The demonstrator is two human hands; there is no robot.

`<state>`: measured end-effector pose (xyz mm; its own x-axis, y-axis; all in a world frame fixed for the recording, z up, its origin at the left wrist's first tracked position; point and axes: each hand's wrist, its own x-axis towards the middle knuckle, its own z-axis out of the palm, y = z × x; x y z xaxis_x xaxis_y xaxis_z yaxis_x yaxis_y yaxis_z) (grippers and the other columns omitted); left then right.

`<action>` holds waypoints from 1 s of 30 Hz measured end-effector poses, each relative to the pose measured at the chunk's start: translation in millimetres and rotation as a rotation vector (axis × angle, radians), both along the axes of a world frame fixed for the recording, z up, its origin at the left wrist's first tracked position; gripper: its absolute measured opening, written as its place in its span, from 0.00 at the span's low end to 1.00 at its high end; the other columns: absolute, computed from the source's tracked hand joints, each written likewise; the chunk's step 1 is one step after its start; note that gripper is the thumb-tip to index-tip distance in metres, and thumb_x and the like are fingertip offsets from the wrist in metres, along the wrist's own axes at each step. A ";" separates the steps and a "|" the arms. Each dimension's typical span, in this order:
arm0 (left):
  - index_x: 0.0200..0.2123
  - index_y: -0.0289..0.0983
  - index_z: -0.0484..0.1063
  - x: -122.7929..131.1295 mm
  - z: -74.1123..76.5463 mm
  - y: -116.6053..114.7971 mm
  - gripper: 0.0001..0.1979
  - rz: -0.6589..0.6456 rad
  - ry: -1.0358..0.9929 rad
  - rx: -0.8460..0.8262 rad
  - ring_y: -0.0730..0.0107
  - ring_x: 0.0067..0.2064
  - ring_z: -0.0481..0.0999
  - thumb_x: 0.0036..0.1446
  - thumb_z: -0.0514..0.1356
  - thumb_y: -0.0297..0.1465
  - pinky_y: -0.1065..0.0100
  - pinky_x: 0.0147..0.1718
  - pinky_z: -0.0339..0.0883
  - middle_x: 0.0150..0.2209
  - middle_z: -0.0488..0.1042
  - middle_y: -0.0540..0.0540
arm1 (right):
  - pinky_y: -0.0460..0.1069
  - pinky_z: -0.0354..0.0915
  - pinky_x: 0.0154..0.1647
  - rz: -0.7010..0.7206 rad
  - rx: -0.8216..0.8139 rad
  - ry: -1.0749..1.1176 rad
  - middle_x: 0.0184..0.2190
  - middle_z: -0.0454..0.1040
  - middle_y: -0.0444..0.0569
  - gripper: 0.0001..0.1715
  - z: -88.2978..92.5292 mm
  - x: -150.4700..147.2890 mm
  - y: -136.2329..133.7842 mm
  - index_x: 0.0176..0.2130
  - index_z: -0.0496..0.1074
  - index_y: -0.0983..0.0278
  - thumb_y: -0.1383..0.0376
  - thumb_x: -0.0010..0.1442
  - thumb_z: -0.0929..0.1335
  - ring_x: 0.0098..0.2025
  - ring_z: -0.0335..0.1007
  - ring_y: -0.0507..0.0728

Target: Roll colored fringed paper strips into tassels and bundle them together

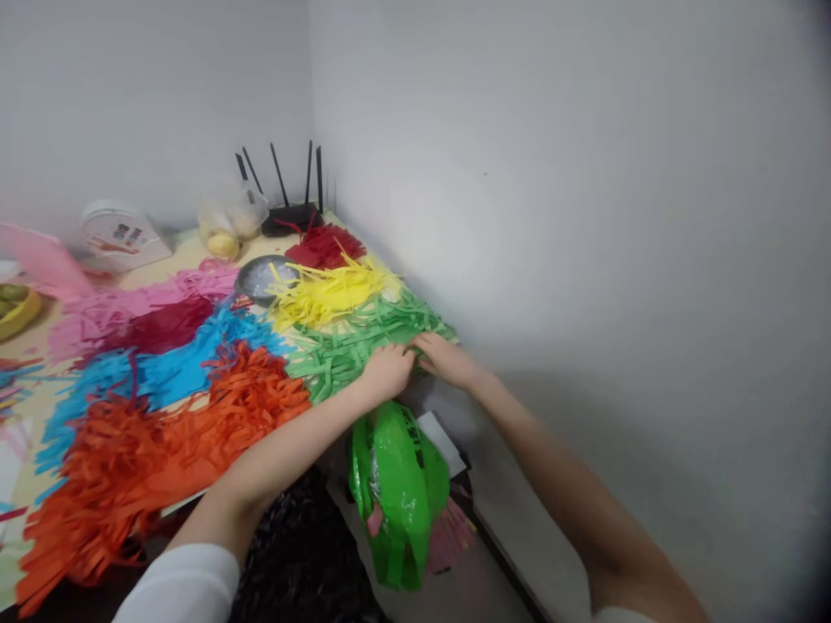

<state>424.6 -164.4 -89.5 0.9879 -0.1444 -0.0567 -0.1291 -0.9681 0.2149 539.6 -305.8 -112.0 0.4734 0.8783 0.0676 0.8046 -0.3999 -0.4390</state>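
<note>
At the right corner of the table, green fringed paper (363, 336) lies in a spread of cut strips. My left hand (389, 370) is at its near edge, fingers curled down and closed on the paper. Close beside it, my right hand (445, 356) comes in from the right with bent fingers pinching the same green edge. The two hands nearly touch at the fingertips, and their undersides are hidden. Below them hangs a bright green plastic bag (402, 493). Yellow fringed paper (334, 292) lies just beyond the green.
Orange (227, 424), blue (175, 363) and pink fringed paper (156, 301) cover the table's left. A grey bowl (263, 279), a black router (292, 218) and a clear bag with yellow fruit (224, 242) stand behind. A bare wall (584, 216) bounds the right.
</note>
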 end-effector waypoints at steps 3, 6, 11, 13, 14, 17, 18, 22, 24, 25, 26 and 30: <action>0.50 0.31 0.71 5.6 -9.4 -7.0 0.15 0.125 0.001 0.037 0.48 0.54 0.68 0.63 0.52 0.29 0.51 0.50 0.65 0.51 0.70 0.33 | 0.54 0.64 0.49 0.001 -0.065 -0.076 0.42 0.75 0.57 0.12 -6.6 0.0 -0.9 0.39 0.73 0.65 0.77 0.57 0.65 0.48 0.69 0.62; 0.48 0.31 0.72 7.2 -9.0 0.3 0.15 0.181 0.036 0.041 0.49 0.55 0.68 0.63 0.53 0.30 0.52 0.50 0.66 0.50 0.71 0.34 | 0.53 0.63 0.47 0.009 -0.118 -0.121 0.41 0.74 0.58 0.11 -6.8 0.5 -4.0 0.40 0.73 0.65 0.74 0.61 0.64 0.46 0.69 0.63; 0.48 0.33 0.74 15.1 -0.5 11.2 0.16 0.218 0.127 0.011 0.50 0.55 0.70 0.59 0.59 0.35 0.56 0.50 0.68 0.51 0.72 0.35 | 0.50 0.61 0.45 0.043 -0.178 -0.136 0.41 0.74 0.55 0.09 -4.1 12.9 2.2 0.40 0.74 0.63 0.71 0.62 0.65 0.45 0.69 0.60; 0.46 0.35 0.74 19.1 1.7 12.5 0.17 0.235 0.160 -0.010 0.50 0.55 0.71 0.57 0.61 0.39 0.58 0.50 0.68 0.51 0.73 0.36 | 0.49 0.60 0.43 0.047 -0.200 -0.125 0.40 0.75 0.52 0.07 -3.9 20.4 7.3 0.38 0.74 0.63 0.71 0.61 0.66 0.44 0.70 0.59; 0.45 0.35 0.75 20.8 2.5 12.8 0.18 0.244 0.174 -0.020 0.51 0.55 0.71 0.56 0.62 0.40 0.58 0.50 0.68 0.51 0.73 0.36 | 0.48 0.60 0.42 0.046 -0.211 -0.118 0.39 0.75 0.51 0.06 -3.8 24.1 9.8 0.37 0.74 0.63 0.71 0.59 0.67 0.43 0.70 0.59; 0.44 0.35 0.75 24.0 4.4 12.9 0.19 0.270 0.202 -0.050 0.50 0.55 0.72 0.55 0.63 0.42 0.58 0.50 0.68 0.51 0.74 0.36 | 0.47 0.59 0.37 0.045 -0.245 -0.095 0.37 0.75 0.51 0.04 -3.8 32.9 16.6 0.34 0.74 0.63 0.71 0.56 0.70 0.41 0.71 0.58; 0.45 0.35 0.75 24.4 5.1 12.8 0.18 0.278 0.208 -0.058 0.50 0.55 0.72 0.56 0.63 0.41 0.58 0.50 0.68 0.51 0.74 0.36 | 0.46 0.58 0.37 0.048 -0.254 -0.088 0.37 0.76 0.50 0.04 -3.8 34.9 18.4 0.34 0.74 0.63 0.71 0.55 0.70 0.40 0.71 0.58; 0.44 0.34 0.76 25.3 8.8 13.8 0.18 0.303 0.229 -0.087 0.51 0.55 0.73 0.56 0.63 0.40 0.59 0.49 0.68 0.51 0.75 0.35 | 0.46 0.57 0.34 0.066 -0.286 -0.069 0.36 0.76 0.50 0.04 -3.8 40.3 23.5 0.32 0.74 0.63 0.71 0.52 0.71 0.38 0.71 0.57; 0.45 0.34 0.76 26.3 10.2 15.3 0.18 0.309 0.241 -0.104 0.51 0.53 0.74 0.55 0.63 0.40 0.60 0.48 0.69 0.50 0.76 0.35 | 0.46 0.56 0.32 0.071 -0.298 -0.062 0.35 0.75 0.49 0.04 -3.3 42.6 25.0 0.31 0.74 0.63 0.70 0.51 0.72 0.37 0.70 0.57; 0.44 0.34 0.77 27.0 10.5 16.4 0.18 0.310 0.247 -0.113 0.52 0.52 0.75 0.55 0.63 0.41 0.61 0.47 0.69 0.49 0.76 0.35 | 0.46 0.56 0.32 0.074 -0.303 -0.059 0.34 0.75 0.49 0.04 -2.9 43.7 25.6 0.30 0.74 0.63 0.69 0.51 0.72 0.36 0.69 0.56; 0.44 0.34 0.77 27.9 10.5 17.7 0.18 0.309 0.253 -0.123 0.52 0.51 0.76 0.55 0.63 0.41 0.61 0.46 0.69 0.48 0.77 0.35 | 0.45 0.55 0.31 0.078 -0.307 -0.055 0.34 0.75 0.48 0.04 -2.5 44.8 26.1 0.30 0.74 0.62 0.69 0.50 0.72 0.35 0.69 0.56; 0.43 0.35 0.78 31.8 8.4 23.4 0.17 0.299 0.270 -0.157 0.57 0.46 0.78 0.55 0.63 0.41 0.65 0.43 0.70 0.44 0.79 0.39 | 0.45 0.55 0.30 0.097 -0.313 -0.041 0.33 0.74 0.47 0.05 -1.7 48.2 27.7 0.29 0.73 0.62 0.68 0.49 0.73 0.33 0.67 0.54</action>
